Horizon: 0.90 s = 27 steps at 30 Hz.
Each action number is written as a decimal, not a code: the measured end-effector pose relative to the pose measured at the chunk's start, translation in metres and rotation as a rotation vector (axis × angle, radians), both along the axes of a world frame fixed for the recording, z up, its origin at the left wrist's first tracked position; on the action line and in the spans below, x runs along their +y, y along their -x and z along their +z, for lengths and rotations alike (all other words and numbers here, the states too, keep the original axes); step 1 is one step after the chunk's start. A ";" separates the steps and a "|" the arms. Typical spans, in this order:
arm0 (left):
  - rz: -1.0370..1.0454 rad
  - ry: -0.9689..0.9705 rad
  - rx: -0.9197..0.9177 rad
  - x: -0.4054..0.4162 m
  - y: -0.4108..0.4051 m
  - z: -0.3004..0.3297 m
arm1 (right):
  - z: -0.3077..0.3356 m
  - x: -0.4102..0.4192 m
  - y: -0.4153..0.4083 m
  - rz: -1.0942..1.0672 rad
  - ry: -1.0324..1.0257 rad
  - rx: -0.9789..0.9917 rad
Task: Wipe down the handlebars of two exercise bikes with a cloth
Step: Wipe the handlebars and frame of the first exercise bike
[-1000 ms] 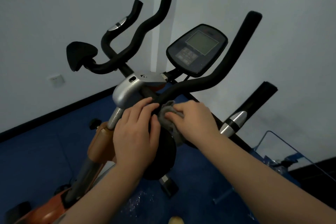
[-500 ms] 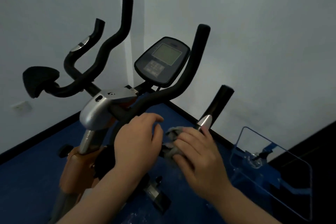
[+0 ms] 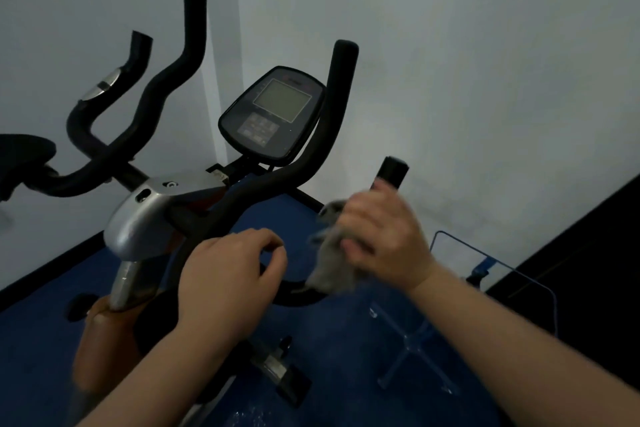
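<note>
A grey cloth (image 3: pixel 330 253) is gripped by the right hand (image 3: pixel 382 239), with the fingers curled round it and round the right-side handlebar grip (image 3: pixel 393 172), whose black tip shows just above the knuckles. The cloth is bunched to the left of and below that hand and is blurred. The left hand (image 3: pixel 225 274) is held just left of the cloth, its fingers loosely curled over the lower curve of the handlebar (image 3: pixel 294 293); whether the bar is actually gripped cannot be told. Beyond the left hand the silver stem cover (image 3: pixel 145 218) is seen, and farther up the console (image 3: pixel 273 114). Below the right forearm a blue frame (image 3: pixel 491 263) stands on the blue floor (image 3: pixel 38 350).
</note>
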<state>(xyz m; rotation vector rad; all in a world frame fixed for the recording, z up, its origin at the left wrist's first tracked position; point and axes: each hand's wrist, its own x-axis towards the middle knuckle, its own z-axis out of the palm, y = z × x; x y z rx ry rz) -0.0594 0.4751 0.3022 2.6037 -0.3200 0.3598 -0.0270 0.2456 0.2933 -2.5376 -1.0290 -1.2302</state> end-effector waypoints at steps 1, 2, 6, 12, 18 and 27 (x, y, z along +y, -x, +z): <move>0.004 0.002 0.001 0.000 0.000 0.000 | 0.016 -0.014 -0.014 -0.022 0.060 -0.064; 0.010 0.004 0.003 0.000 0.000 0.001 | 0.028 -0.026 -0.025 -0.047 0.115 -0.123; 0.021 0.012 -0.002 0.000 0.001 0.002 | 0.014 -0.014 -0.023 -0.168 -0.063 -0.069; 0.021 -0.004 0.000 0.000 0.000 0.003 | 0.025 -0.028 -0.034 -0.059 0.184 -0.190; 0.036 0.006 0.005 0.001 0.001 0.004 | 0.055 -0.037 -0.042 -0.050 -0.366 0.284; 0.047 0.005 -0.021 -0.003 0.001 0.003 | 0.010 0.052 0.001 -0.330 -1.585 0.259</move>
